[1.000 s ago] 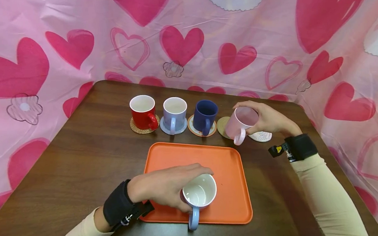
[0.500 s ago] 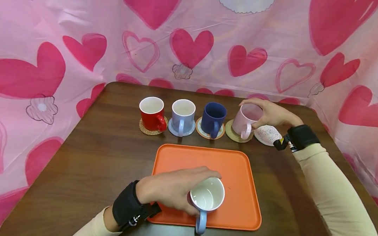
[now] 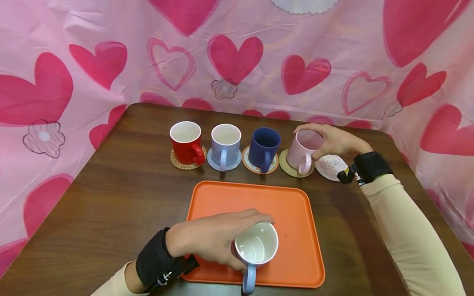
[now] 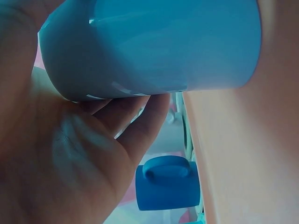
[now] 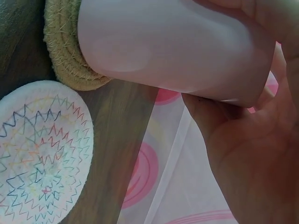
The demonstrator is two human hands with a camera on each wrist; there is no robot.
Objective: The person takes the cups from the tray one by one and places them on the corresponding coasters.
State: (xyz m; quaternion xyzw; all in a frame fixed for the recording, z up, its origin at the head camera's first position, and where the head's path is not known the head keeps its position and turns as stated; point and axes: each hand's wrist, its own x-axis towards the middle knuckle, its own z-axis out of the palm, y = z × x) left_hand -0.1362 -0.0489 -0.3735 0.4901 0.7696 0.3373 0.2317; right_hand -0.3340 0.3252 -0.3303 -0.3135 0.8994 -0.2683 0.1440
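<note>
My left hand (image 3: 219, 239) grips a light blue mug (image 3: 257, 244) with a pale inside, over the front of the orange tray (image 3: 279, 199); its handle points toward me. Fingers and thumb wrap the mug's sides in the left wrist view, where its wall (image 4: 177, 46) fills the top. At the back right my right hand (image 3: 336, 139) holds a pink mug (image 3: 300, 152) by its upper part. That mug stands on a tan woven coaster (image 3: 291, 167), and the right wrist view shows its base against the coaster's stitched edge (image 5: 70, 65).
Left of the pink mug, a red mug (image 3: 186, 146), a lavender-blue mug (image 3: 225, 146) and a dark blue mug (image 3: 264, 149) stand on coasters in a row. A white coaster with coloured stitching (image 3: 331, 167) lies bare at the right. A pink heart-patterned cloth (image 3: 295, 30) hangs behind the table.
The pink mug has come down upright from a tilt onto the tan coaster, with the right hand still holding it. The left hand keeps its grip on the light blue mug; the head view shifts slightly.
</note>
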